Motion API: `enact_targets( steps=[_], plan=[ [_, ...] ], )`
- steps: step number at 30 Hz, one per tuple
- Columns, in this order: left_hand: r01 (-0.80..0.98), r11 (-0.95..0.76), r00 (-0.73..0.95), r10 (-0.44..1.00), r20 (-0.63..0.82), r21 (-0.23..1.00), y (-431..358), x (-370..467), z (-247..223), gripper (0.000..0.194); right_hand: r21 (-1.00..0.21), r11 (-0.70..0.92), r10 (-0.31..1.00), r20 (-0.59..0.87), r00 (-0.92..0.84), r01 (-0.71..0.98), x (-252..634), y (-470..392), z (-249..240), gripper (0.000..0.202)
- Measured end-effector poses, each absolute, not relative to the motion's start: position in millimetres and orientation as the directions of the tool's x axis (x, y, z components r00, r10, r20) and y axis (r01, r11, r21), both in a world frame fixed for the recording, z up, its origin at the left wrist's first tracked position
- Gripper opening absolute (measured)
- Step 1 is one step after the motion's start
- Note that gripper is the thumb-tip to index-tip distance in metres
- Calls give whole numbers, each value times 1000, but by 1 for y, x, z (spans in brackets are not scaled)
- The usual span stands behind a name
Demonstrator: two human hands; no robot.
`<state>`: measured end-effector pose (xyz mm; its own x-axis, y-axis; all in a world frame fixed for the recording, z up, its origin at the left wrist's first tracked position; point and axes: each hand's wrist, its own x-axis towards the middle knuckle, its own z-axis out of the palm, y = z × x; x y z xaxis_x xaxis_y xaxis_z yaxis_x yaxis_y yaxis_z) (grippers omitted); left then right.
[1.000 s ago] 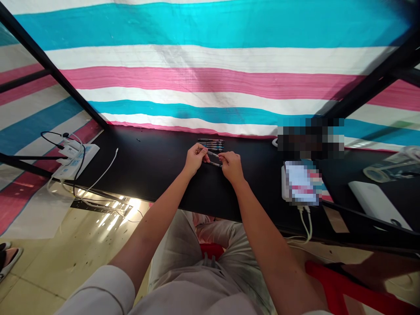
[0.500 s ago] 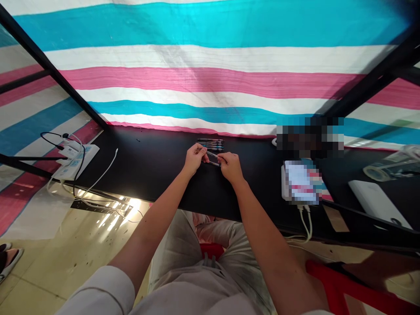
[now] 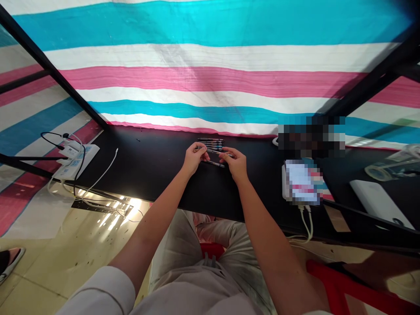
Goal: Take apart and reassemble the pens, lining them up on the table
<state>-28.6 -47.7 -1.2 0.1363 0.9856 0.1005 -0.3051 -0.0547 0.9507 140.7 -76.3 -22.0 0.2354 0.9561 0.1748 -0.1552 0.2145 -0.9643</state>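
Note:
A slim pen [image 3: 214,151] spans the gap between my two hands above the black table [image 3: 149,164]. My left hand [image 3: 194,158] pinches its left end between thumb and fingers. At the other end, the fingers of my right hand [image 3: 235,164] are closed on the same pen. Just below it a second pen [image 3: 215,164] lies slanted on the table, its left end close to my left fingers. Beyond my hands several pens [image 3: 210,140] lie side by side, partly hidden by my fingers.
A white power strip [image 3: 80,159] with plugs and cables sits at the left end. On the right are a phone [image 3: 302,181] with cables, a white box-like device [image 3: 377,201] and a clear container [image 3: 387,170]. A striped sheet [image 3: 203,78] hangs behind the table.
My right hand has shifted slightly right and its fingers have slid along the pen. The lower pen shows more fully now. My left hand has stayed almost still.

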Motion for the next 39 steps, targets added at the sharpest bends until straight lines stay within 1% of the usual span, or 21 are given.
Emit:
enact_targets(
  steps=[2,3,4,6,7,8,10,13,15,18,21,24,26,29,31,35,39],
  plan=[
    [-344,18,190,980,51,939,-48,-28,1,40,-919,182,960,89,267,-349,142,-74,-20,24],
    [-367,72,233,972,17,928,-49,-28,2,42,-877,165,960,39,276,-451,143,-73,-20,20],
    [-390,134,281,960,-21,911,-49,-28,4,46,-824,144,961,-15,275,-548,144,-72,-19,15],
    [-424,253,377,923,-84,870,-50,-29,7,59,-704,76,965,-126,231,-706,147,-72,-17,5],
    [-434,295,414,905,-103,851,-50,-29,9,67,-646,33,966,-175,190,-762,149,-72,-15,7],
    [-439,323,438,892,-114,838,-51,-30,10,72,-593,-12,967,-212,142,-805,151,-72,-14,13],
    [-441,350,457,880,-129,826,-51,-30,11,79,-510,-86,968,-246,49,-856,153,-74,-12,27],
    [-440,373,459,875,-153,817,-51,-31,11,83,-447,-141,972,-231,-39,-884,154,-77,-8,46],
    [-449,377,458,875,-154,810,-50,-31,10,84,-417,-163,972,-223,-74,-894,154,-78,-7,51],
    [-462,368,469,874,-130,807,-50,-32,9,84,-386,-170,972,-217,-90,-907,153,-79,-7,49],
    [-456,356,478,871,-113,816,-50,-31,9,85,-385,-151,975,-209,-73,-911,154,-79,-9,42],
    [-448,336,458,882,-111,828,-50,-31,8,86,-413,-119,981,-190,-43,-903,154,-79,-11,34],
    [-441,329,437,891,-121,835,-50,-30,8,86,-452,-100,987,-158,-31,-886,153,-79,-12,31],
    [-428,332,426,895,-136,841,-50,-30,8,86,-506,-80,993,-113,-26,-859,153,-80,-12,32],
    [-430,329,431,893,-130,841,-50,-30,9,87,-517,-76,994,-112,-21,-852,153,-80,-12,30],
    [-439,324,426,896,-124,838,-50,-31,8,88,-486,-88,991,-135,-25,-870,152,-79,-13,28],
    [-440,322,421,899,-125,838,-50,-31,8,87,-450,-78,993,-112,-31,-890,152,-80,-12,37]
  ],
)
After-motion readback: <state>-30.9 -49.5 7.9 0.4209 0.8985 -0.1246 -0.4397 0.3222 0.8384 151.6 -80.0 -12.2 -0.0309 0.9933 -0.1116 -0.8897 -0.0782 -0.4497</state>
